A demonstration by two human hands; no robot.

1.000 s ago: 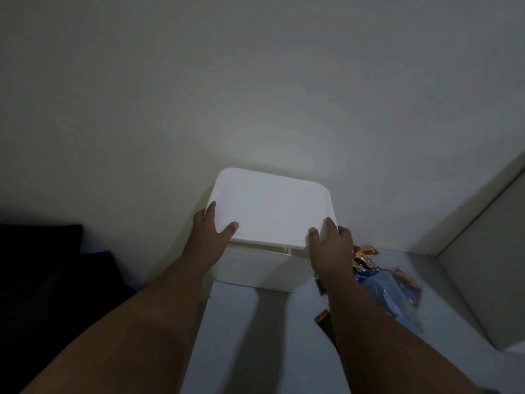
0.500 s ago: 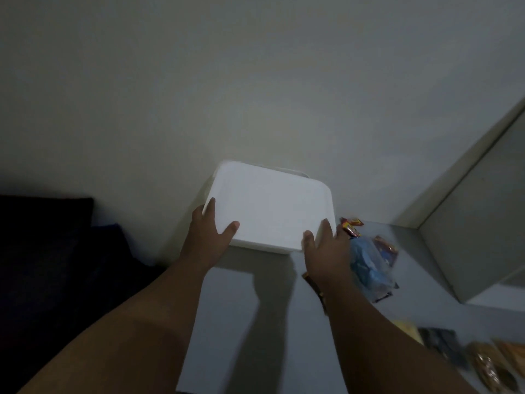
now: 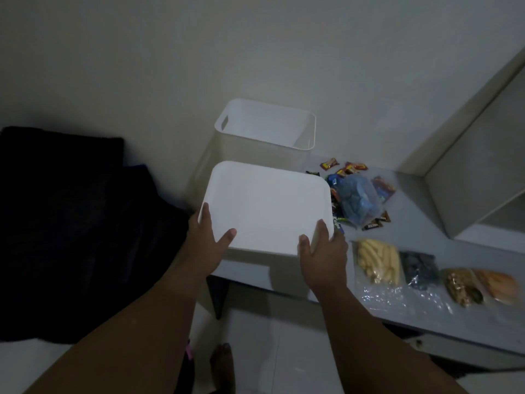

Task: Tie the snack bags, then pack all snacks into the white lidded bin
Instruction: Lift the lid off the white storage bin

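Opening step: left hand (image 3: 208, 237) and right hand (image 3: 324, 253) grip the flat white plastic lid (image 3: 267, 206); next, lay it aside.

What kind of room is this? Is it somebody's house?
Probably a room in someone's home, maybe a bedroom. Snack bags and a white bin sit on a low grey table by a plain wall, dark bedding or cushions lie at the left, and a bare foot stands on the floor.
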